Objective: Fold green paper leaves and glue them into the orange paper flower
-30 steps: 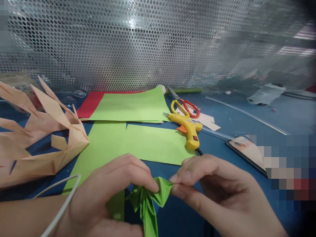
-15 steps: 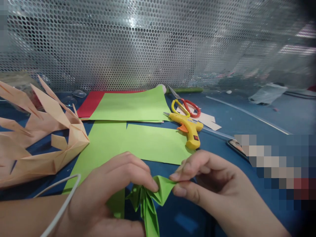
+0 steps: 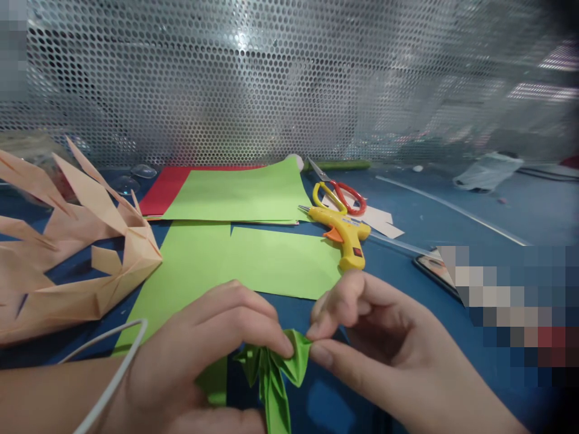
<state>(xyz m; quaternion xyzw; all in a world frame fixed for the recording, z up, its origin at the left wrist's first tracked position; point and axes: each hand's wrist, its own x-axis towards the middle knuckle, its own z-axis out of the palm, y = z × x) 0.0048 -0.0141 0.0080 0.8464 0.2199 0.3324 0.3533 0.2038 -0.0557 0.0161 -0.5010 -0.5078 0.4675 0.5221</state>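
A folded piece of green paper (image 3: 274, 386), creased into pleats, is held between both hands near the bottom middle. My left hand (image 3: 217, 355) grips it from the left, with the index finger pressed on its top and the thumb lower down behind the pleats. With thumb and index finger, my right hand (image 3: 362, 343) pinches the pointed right tip of the same paper. The paper's lower strip hangs down past the picture's bottom edge. Flat green sheets (image 3: 289, 259) lie on the blue table just beyond the hands.
A yellow glue gun (image 3: 348, 235) rests partly on the green sheets, with scissors (image 3: 341, 196) behind it. At the left stands a peach folded-paper form (image 3: 108, 283). Red paper (image 3: 165, 190) lies under green at the back. A phone (image 3: 436, 271) is at right; perforated metal (image 3: 271, 78) rises behind.
My right hand has moved slightly left toward my left hand. The pinched tip of the green paper is drawn in, and its right fold looks narrower.
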